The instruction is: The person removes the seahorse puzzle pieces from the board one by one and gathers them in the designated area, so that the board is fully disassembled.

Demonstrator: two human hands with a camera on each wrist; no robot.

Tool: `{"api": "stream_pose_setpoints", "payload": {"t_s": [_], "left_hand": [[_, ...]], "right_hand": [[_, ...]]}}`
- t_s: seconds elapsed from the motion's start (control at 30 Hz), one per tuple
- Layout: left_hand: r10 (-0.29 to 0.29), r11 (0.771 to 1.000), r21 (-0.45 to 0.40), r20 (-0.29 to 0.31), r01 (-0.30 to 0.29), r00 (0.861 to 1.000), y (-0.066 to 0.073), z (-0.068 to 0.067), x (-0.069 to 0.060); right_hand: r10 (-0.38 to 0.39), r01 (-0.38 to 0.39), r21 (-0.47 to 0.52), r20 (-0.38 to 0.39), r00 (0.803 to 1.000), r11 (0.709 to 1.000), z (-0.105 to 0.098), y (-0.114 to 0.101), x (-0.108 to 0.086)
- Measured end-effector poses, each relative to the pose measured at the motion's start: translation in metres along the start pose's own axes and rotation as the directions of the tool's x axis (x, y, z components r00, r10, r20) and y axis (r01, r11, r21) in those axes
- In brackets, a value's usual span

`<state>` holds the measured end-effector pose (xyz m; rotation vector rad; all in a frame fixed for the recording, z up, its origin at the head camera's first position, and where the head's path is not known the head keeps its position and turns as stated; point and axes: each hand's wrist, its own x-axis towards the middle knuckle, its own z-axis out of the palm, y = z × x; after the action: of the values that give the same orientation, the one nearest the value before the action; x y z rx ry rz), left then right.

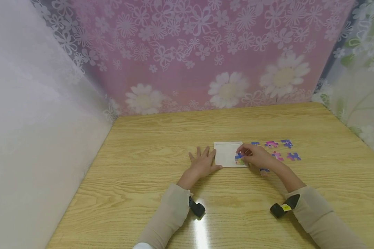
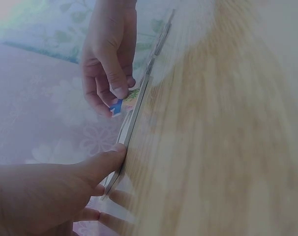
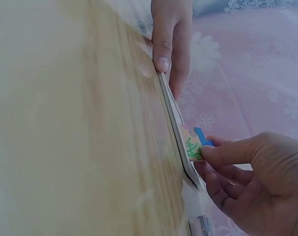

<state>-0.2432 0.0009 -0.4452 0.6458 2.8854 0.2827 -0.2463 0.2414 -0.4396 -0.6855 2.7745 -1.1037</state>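
Observation:
A white puzzle tray [image 1: 225, 156] with a thin raised border lies flat on the wooden table. My left hand [image 1: 202, 166] is spread at its left end, with fingers straight and the thumb touching the near edge. Between thumb and fingers my right hand [image 1: 259, 157] pinches a jigsaw piece [image 1: 239, 159] over the tray's right part. The piece shows blue, peach and a green plant, and in the right wrist view this jigsaw piece [image 3: 192, 147] stands tilted at the tray's surface. Fingers partly cover it in each view.
Several loose jigsaw pieces lie right of the tray, among them a pink one with an eye [image 1: 271, 144], a purple one [image 1: 287, 143] and a blue-pink one [image 1: 294, 156]. Another piece [image 1: 264, 171] sits partly beneath the right wrist. Flowered curtains [image 1: 187, 52] hang behind the table [image 1: 149, 138].

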Motion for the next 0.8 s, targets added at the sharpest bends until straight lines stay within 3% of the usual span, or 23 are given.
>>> {"api": "stream_pose_setpoints", "payload": {"t_s": [0.33,0.8], "left_hand": [[0.004,1.000,0.000,0.005,-0.004,1.000,-0.001,0.001,0.001],[0.020,1.000,0.000,0.000,-0.020,1.000,-0.001,0.000,0.000]], "right_hand": [[-0.036,0.036,0.038,-0.008,0.999,0.999,-0.004,-0.002,-0.003],[-0.085,0.084,0.054,0.013,0.996,0.995,-0.030,-0.006,-0.019]]}}
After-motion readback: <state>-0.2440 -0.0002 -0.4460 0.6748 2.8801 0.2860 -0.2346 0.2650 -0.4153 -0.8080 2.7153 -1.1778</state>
